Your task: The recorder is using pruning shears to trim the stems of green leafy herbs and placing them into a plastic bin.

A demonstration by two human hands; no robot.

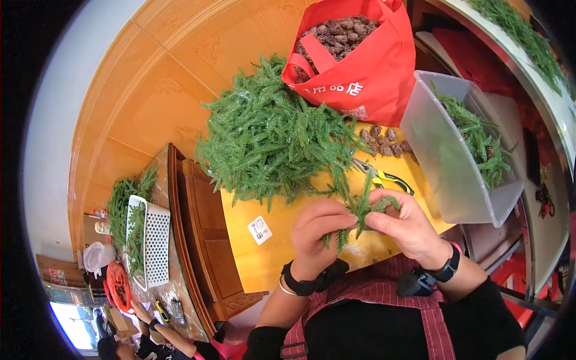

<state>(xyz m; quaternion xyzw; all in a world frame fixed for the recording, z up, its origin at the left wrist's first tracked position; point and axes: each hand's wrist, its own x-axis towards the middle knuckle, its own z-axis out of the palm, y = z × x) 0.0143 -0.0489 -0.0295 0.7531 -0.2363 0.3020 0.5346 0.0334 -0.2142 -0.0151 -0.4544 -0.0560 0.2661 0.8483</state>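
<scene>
Over the near edge of a yellow table (246, 240), both hands pinch one small green pine sprig (362, 210). My left hand (317, 231) closes its fingers on the sprig's left side, with needles showing below the fingertips. My right hand (414, 227) grips the sprig between thumb and forefinger, and one tip curves over them. Just beyond the hands lie pliers (393, 180) with yellow-and-black handles. A large heap of green pine sprigs (270, 138) covers the table's back left. Several brown pine cones (384, 143) are scattered behind the pliers.
A red bag (378, 78) full of pine cones stands at the back. To the right, a translucent plastic bin (444, 174) lies tilted with sprigs inside. A white label (260, 230) rests on the table. At far left, another person (174, 339) works beside a white basket (157, 246).
</scene>
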